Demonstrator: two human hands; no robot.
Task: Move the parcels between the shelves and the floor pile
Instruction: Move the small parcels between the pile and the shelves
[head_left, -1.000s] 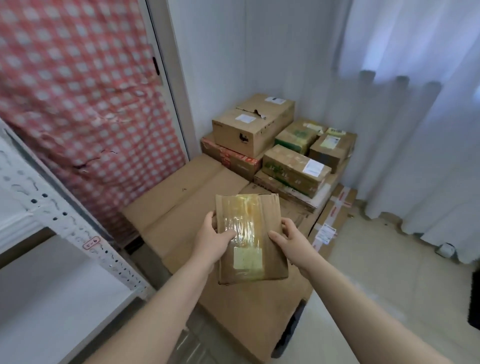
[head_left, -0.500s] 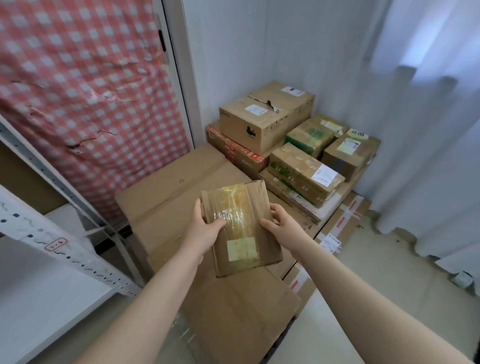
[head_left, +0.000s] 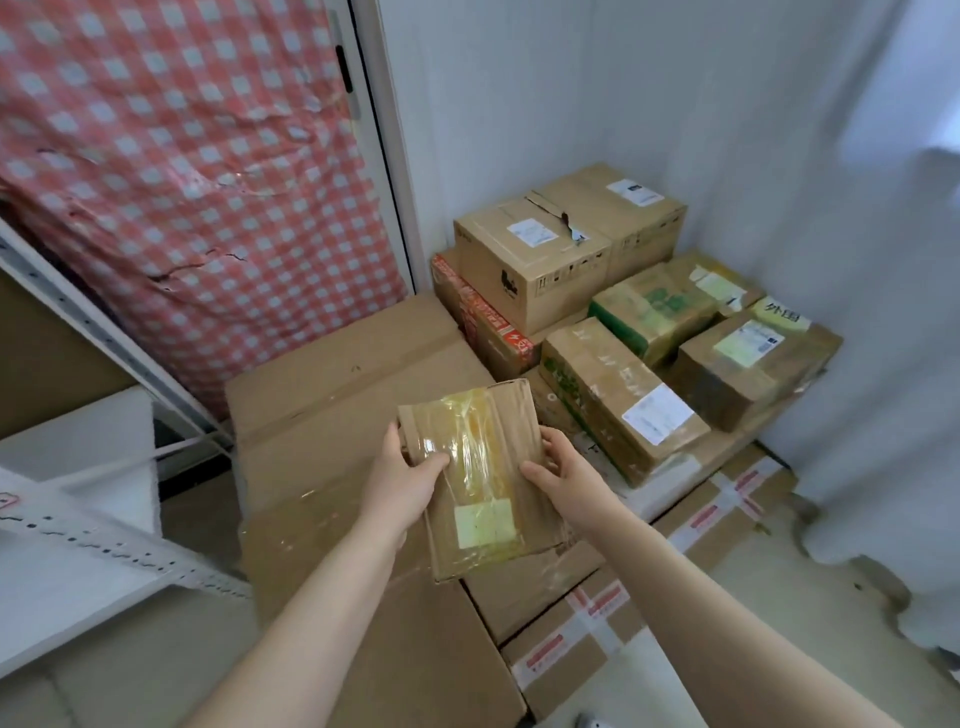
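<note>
Both hands — left hand (head_left: 402, 486), right hand (head_left: 569, 475) — grip the flat tape-wrapped brown cardboard parcel (head_left: 485, 480) by opposite edges, level above the floor pile's large flat cardboard box (head_left: 332, 384) — likely for steady placing.

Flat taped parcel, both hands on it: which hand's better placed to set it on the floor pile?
Right, probably. The right hand grips the parcel on the edge nearest the stacked boxes; the left hand holds the edge toward the shelf, farther from them.
</note>
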